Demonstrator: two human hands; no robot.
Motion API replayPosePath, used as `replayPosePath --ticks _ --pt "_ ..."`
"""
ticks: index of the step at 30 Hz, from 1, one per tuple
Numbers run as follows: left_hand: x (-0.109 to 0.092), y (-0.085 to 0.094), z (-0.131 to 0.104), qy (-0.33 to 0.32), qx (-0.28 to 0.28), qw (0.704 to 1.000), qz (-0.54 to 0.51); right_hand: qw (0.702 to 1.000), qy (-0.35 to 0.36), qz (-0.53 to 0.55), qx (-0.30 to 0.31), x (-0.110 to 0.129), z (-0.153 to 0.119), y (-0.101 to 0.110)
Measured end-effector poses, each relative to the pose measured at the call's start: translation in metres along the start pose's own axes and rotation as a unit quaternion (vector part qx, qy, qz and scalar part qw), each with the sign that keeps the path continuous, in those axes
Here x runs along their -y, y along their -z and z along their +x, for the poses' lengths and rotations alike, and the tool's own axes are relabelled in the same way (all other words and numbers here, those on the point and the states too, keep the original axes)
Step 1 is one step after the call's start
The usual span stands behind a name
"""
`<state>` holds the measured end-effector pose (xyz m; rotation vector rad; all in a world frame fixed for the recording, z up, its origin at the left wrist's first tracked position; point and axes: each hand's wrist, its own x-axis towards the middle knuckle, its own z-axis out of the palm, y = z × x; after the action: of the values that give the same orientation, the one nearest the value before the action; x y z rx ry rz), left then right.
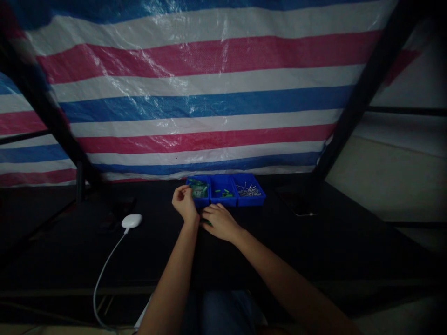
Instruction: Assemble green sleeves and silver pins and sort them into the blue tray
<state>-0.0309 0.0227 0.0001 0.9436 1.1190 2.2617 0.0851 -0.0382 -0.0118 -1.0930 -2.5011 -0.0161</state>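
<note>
Both your left hand, curled by the left blue bin, and your right hand, partly covering a green piece on the black table, hide any grip, so I cannot tell what they hold. You seem busy handling that small piece, which calls next for a fine pinch.

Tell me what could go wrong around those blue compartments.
The left hand, at the left blue compartment, might nudge it and spill its green pieces. The thin metal pieces lie loose and crossed, so they could tangle. The white cable runs past the front edge of the table; a snag might drag the white device.
</note>
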Motion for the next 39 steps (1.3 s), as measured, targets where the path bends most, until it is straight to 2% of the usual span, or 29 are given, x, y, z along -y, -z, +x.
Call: replayPosePath --ticks 14,25,29,39 --pt "-0.002 0.001 -0.003 -0.002 -0.007 0.999 0.04 1.0 -0.003 0.001 0.003 -0.001 0.001 0.002" --pt "-0.002 -0.001 -0.004 -0.007 0.002 1.0 0.027 1.0 -0.001 -0.005 0.01 -0.002 0.0 0.005" --pt "-0.004 -0.002 -0.008 -0.006 0.015 1.0 0.024 1.0 -0.003 -0.008 0.006 -0.002 0.0 0.005" --pt "-0.013 -0.009 -0.025 -0.004 0.094 0.995 0.017 0.999 -0.03 0.009 0.018 -0.009 -0.002 0.008"
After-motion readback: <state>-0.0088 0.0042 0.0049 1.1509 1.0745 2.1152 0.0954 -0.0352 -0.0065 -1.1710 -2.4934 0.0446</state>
